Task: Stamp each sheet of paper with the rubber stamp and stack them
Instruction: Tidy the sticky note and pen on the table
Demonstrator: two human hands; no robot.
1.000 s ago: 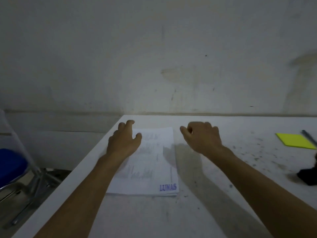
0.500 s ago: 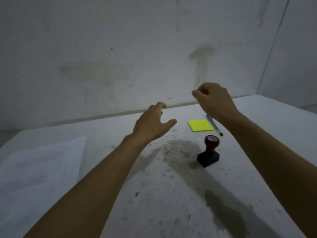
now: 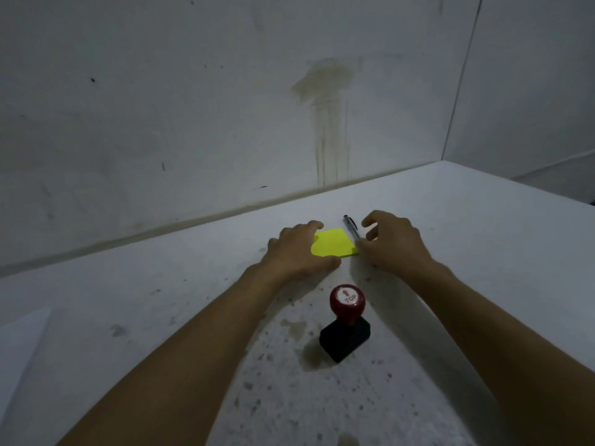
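Rubber stamp (image 3: pixel 346 321): upright on the counter, on the near side of both hands and apart from them; glossy dark-red round knob with a white cap marked "TOP" and an arrow, on a blocky matte black base.
Sheets of paper (image 3: pixel 19 346): thin pale sheets lying flat, far out to the left of the left hand, cut by the frame edge.
Left hand (image 3: pixel 297 252): palm down, fingers spread and only lightly bent, released, resting on the left part of the sticky-note pad.
Right hand (image 3: pixel 391 244): fingers curled loosely, grasping nothing; its fingertips are at the pad's right corner, contact unclear.
Sticky-note pad (image 3: pixel 333 243): bright yellow-green, flat, square-cornered, between the two hands.
Pen (image 3: pixel 351 227): slim dark barrel lying flat just beyond the right hand's fingertips.
Counter (image 3: pixel 193 317): white, dull, speckled with dark stains.
Wall (image 3: pixel 328 123): pale, rough, with a brownish streaked stain beyond the hands.
Change: half a second ago both hands were raised in the air above the counter; now they are down at the pad, past the stamp, which sits closer to the camera.
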